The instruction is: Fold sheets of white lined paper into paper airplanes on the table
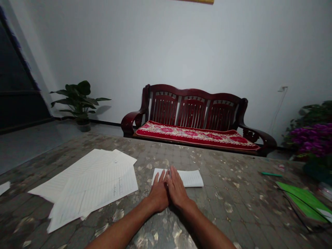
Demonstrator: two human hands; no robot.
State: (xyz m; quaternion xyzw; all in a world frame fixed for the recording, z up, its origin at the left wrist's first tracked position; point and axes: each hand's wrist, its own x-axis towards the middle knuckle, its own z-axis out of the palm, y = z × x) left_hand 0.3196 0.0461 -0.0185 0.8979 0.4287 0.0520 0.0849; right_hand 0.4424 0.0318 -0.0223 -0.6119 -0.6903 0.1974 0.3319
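Observation:
A folded sheet of lined paper (193,178) lies on the patterned tabletop in front of me. My left hand (158,192) rests flat on the left part of the sheet, its fingers stretched out. Against it, partly over its edge, lies my right hand (177,186), also flat with the fingers extended forward. Both hands press down on the paper and grip nothing. To the left is a loose stack of lined sheets (98,183), spread unevenly, with some handwriting on the top one.
On the right are a green pen (271,174), a green book (303,200) with a dark cable across it, and purple flowers (315,138). A paper corner (4,187) shows at far left. Beyond the table (220,214) stand a wooden bench (192,107) and a potted plant (80,100).

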